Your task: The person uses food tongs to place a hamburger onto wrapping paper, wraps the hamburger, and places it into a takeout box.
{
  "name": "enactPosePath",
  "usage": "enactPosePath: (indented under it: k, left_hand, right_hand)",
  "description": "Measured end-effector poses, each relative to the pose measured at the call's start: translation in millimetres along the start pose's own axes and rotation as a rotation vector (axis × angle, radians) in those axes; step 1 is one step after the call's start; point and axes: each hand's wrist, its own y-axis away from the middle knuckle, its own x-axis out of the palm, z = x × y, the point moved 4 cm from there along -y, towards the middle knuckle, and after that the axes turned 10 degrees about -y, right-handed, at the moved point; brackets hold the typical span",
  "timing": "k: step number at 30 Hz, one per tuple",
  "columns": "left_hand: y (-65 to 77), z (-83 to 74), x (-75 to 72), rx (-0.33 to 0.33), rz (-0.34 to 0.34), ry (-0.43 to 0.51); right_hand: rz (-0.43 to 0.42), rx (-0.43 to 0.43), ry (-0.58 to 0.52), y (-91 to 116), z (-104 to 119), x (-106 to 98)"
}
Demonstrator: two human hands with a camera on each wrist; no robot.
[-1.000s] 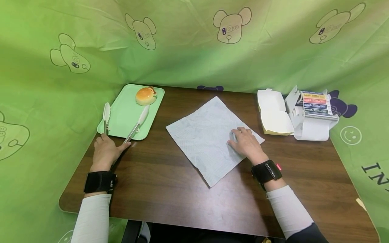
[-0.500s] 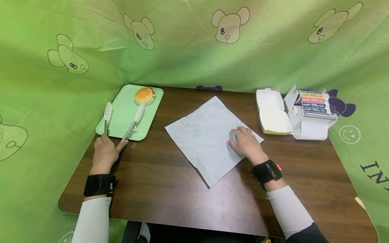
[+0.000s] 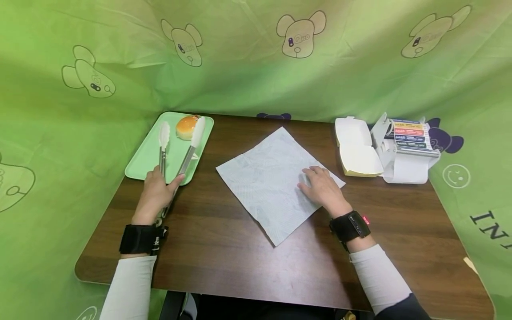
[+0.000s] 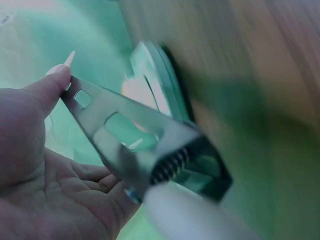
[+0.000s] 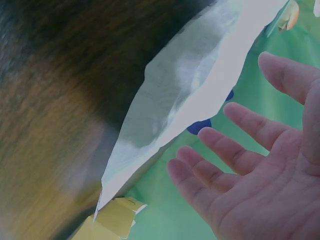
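Observation:
My left hand (image 3: 154, 195) grips metal tongs (image 3: 186, 161) with white tips, thumb on one arm and fingers on the other. The tongs' arms are spread apart over the green tray (image 3: 146, 153). One white tip overlaps the right side of a burger (image 3: 186, 128) on the tray; the other is left of the bun. Whether either tip touches it, I cannot tell. In the left wrist view the tongs (image 4: 95, 107) show their spring end. My right hand (image 3: 322, 187), fingers loosely extended, is over the right part of a white paper sheet (image 3: 266, 178) and holds nothing.
An open white box (image 3: 360, 158) with yellow outer sides stands at the back right. Beside it is a label dispenser (image 3: 414, 144) with coloured labels and a white roll. Green printed cloth (image 3: 236, 84) hangs behind the brown table (image 3: 224, 262).
My left hand has carried the tongs right and slightly forward, bringing one tip from in front of the burger to its right side. The right hand and paper have stayed in place.

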Motion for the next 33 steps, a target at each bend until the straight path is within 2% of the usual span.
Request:
enactPosePath:
  k: [4, 8, 12, 15, 21, 27, 33]
  left_hand:
    - [-5.6, -22.4, 7.8, 0.059, 0.043, 0.086]
    - [-11.9, -49.7, 16.8, 0.129, 0.065, 0.212]
    - [-17.7, -77.3, 30.4, 0.163, 0.167, 0.407]
    - [-17.4, -98.4, 40.0, 0.159, 0.267, 0.525]
    - [-15.8, -141.0, 57.4, 0.173, 0.374, 0.655]
    - [-13.8, -176.8, 71.8, 0.159, 0.447, 0.763]
    - [-13.4, -209.0, 84.6, 0.202, 0.439, 0.834]
  right_hand:
    - [-0.011, -0.014, -0.01, 2, 3, -3]
    - [-0.022, -0.026, -0.042, 4, 6, -4]
    - [-0.048, -0.063, -0.102, 5, 9, -3]
    - [-0.064, -0.103, -0.158, 6, 13, -2]
    - [-0.083, -0.161, -0.272, 10, 25, 0]
    - [-0.065, -0.167, -0.45, 11, 39, 6]
    - [-0.005, -0.094, -0.712, 14, 51, 13]
